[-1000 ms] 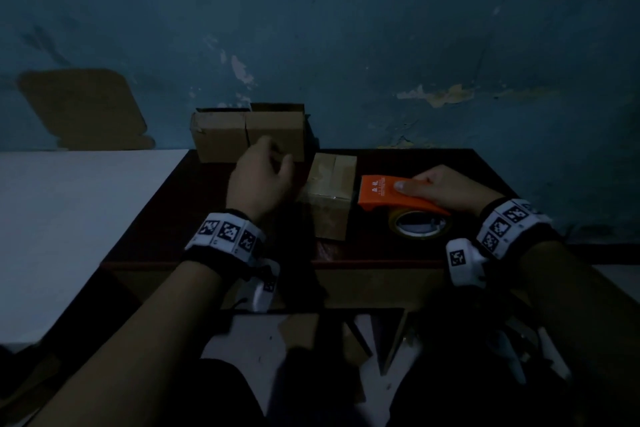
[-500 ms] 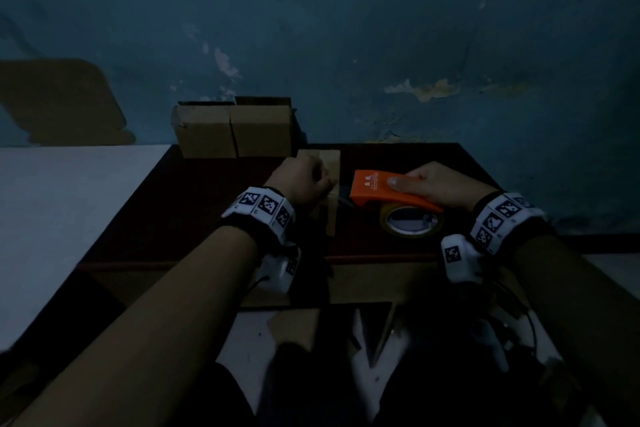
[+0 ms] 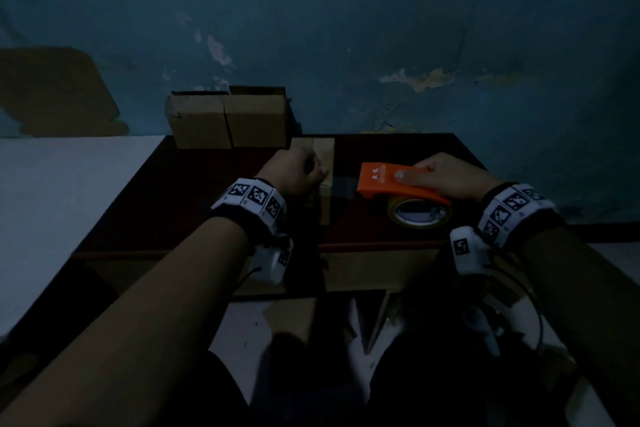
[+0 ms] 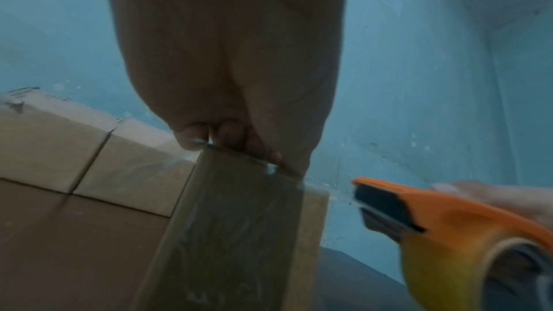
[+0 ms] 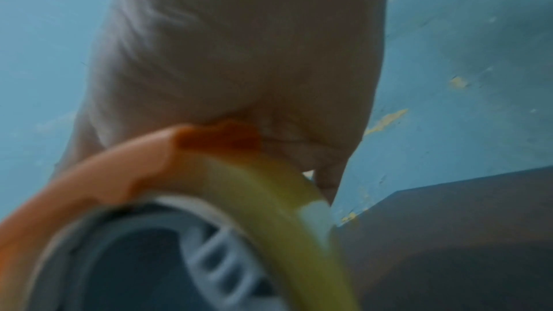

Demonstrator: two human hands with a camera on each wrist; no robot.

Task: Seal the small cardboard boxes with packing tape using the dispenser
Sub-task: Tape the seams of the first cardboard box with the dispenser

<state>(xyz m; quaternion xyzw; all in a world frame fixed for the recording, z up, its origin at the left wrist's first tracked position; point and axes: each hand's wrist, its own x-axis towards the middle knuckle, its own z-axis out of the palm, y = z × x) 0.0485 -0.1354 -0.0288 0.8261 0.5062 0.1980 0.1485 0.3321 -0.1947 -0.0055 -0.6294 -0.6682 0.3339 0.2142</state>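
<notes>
head: above, facing down-forward at table (image 3: 398, 149) | wrists: close, low, wallward | shared: dispenser (image 3: 384, 180)

Your table (image 3: 214, 191) is dark reddish-brown and set against the wall. On it, two boxes (image 3: 228, 121) stand touching side by side at the far left edge. Nearer you, near the middle, sits a smaller box (image 3: 325, 163), a tape strip running down its near side.
</notes>
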